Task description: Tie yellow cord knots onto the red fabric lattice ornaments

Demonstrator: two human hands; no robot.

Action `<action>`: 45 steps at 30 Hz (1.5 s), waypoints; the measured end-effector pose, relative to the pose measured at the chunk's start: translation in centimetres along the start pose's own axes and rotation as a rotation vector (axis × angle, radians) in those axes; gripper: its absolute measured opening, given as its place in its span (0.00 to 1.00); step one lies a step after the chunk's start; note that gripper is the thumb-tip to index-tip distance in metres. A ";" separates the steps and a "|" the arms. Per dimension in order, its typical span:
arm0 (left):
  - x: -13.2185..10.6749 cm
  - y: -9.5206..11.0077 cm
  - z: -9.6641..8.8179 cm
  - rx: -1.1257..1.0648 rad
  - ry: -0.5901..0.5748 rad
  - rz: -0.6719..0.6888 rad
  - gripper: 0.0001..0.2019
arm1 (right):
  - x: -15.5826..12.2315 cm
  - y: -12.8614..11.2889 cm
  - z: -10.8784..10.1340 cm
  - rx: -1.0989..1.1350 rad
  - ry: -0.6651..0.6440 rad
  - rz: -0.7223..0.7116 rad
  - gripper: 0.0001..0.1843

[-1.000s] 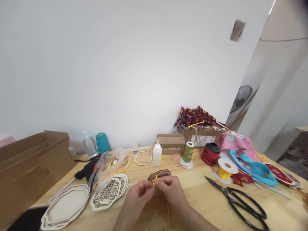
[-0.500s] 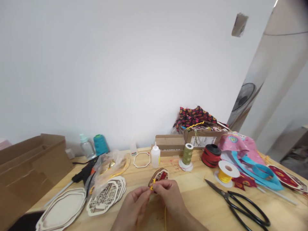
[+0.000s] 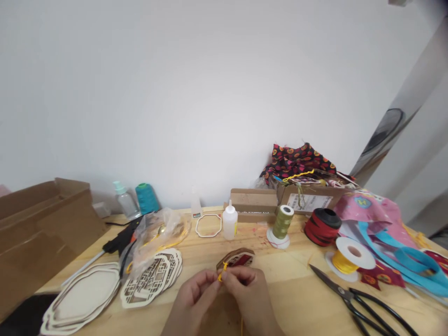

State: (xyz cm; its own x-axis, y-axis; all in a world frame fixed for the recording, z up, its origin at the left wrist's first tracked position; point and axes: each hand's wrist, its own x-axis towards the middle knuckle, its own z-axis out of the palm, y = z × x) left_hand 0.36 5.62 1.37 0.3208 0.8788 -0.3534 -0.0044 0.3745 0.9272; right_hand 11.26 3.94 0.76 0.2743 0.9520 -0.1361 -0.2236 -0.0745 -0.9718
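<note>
My left hand (image 3: 200,294) and my right hand (image 3: 247,291) meet low in the middle of the view, both pinched closed on a yellow cord (image 3: 224,269). The cord is looped or knotted at the edge of a small wooden ornament (image 3: 238,257), which has a cut-out frame and a dark red centre. My fingers hide the lower part of the ornament. A loose end of the cord hangs below my right hand. Beyond my hands stands a white squeeze bottle (image 3: 230,221).
At right lie black-handled scissors (image 3: 345,293), a yellow cord spool (image 3: 346,261), a red-black spool (image 3: 322,226) and blue ribbon (image 3: 409,261). An olive thread cone (image 3: 283,223) stands further back. Cut wooden panels (image 3: 82,296), a plastic bag (image 3: 154,240) and a cardboard box (image 3: 45,238) are at left.
The view has shifted, so the things at right sit further right. The ornament is tilted flatter, showing more of its edge. Both hands keep their pinch on the cord.
</note>
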 end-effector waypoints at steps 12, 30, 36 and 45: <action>-0.5 0.4 -0.2 0.110 0.006 0.171 0.08 | -0.2 0.4 0.1 -0.056 0.033 -0.028 0.09; -0.4 0.2 -0.5 0.368 0.020 0.281 0.09 | -0.1 -1.3 -1.6 -0.444 -0.115 -0.311 0.14; -0.5 0.2 -0.9 0.378 0.054 0.309 0.07 | 0.1 -1.3 -1.4 -0.237 -0.203 -0.129 0.18; -0.3 0.2 -1.2 0.381 0.022 0.394 0.09 | -0.3 -2.2 -1.3 -0.143 -0.249 -0.141 0.11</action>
State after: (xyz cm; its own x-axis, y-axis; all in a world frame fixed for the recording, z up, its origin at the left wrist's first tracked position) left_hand -0.91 5.78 1.51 0.3447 0.9382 0.0309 0.2244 -0.1143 0.9678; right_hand 12.88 3.46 2.65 0.0518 0.9980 0.0364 -0.0605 0.0395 -0.9974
